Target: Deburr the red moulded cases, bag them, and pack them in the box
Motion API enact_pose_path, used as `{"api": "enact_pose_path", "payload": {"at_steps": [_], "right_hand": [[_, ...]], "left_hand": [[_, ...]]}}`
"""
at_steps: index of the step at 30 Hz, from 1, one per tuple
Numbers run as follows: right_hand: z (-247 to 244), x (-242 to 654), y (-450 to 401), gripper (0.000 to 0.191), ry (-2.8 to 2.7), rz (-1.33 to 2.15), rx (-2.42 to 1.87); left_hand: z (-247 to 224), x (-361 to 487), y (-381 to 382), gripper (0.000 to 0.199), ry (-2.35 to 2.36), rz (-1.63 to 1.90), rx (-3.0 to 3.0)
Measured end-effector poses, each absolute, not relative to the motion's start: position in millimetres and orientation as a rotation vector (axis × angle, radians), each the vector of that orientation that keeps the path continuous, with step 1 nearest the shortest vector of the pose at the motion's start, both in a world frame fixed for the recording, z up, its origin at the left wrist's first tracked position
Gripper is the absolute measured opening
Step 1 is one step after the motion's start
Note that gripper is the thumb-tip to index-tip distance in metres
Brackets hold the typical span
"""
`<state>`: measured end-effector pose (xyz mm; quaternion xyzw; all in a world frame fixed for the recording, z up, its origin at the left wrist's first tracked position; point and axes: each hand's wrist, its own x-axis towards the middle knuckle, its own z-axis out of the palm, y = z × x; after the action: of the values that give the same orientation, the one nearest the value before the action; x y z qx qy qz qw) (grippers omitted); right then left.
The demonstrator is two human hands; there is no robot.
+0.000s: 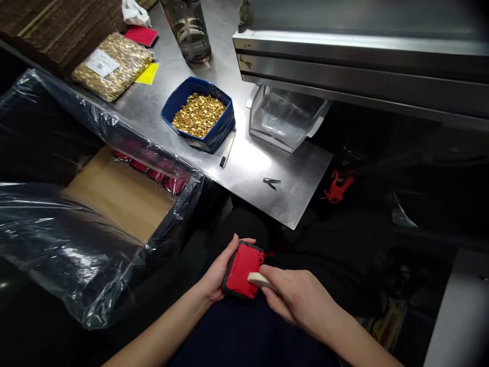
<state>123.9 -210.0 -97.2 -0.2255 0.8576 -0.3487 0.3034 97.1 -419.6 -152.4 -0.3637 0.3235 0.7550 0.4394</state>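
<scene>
Over the lap, a red plastic part with a black edge (243, 267) rests in my left hand (218, 276), whose fingers wrap round its left side and far edge. My right hand (298, 293) is closed round a cream-coloured tool with a blunt end (257, 279). That end lies over the lower right of the red face; whether it touches cannot be made out. Most of the tool is hidden in the fist, so its kind does not show.
Ahead on the metal table (260, 201) are nail clippers (271, 182), a white-handled cutter (228, 149), a blue bin (225, 122) of small brass pieces, a clear bin (286, 114), a bottle (189, 35) and a bag of brass pieces (114, 66). A plastic-lined box (99, 114) holding red parts stands left.
</scene>
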Motion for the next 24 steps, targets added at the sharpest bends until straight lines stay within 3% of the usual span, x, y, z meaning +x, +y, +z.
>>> {"api": "enact_pose_path", "payload": {"at_steps": [11, 24], "right_hand": [[-116, 130, -211, 0.012, 2.45, -0.692, -0.794], [-113, 124, -211, 0.012, 2.382, -0.674, -0.659]], "left_hand": [[-154, 101, -413, 0.053, 0.997, 1.766, -0.918], [-155, 98, -413, 0.049, 1.002, 1.76, -0.896]]}}
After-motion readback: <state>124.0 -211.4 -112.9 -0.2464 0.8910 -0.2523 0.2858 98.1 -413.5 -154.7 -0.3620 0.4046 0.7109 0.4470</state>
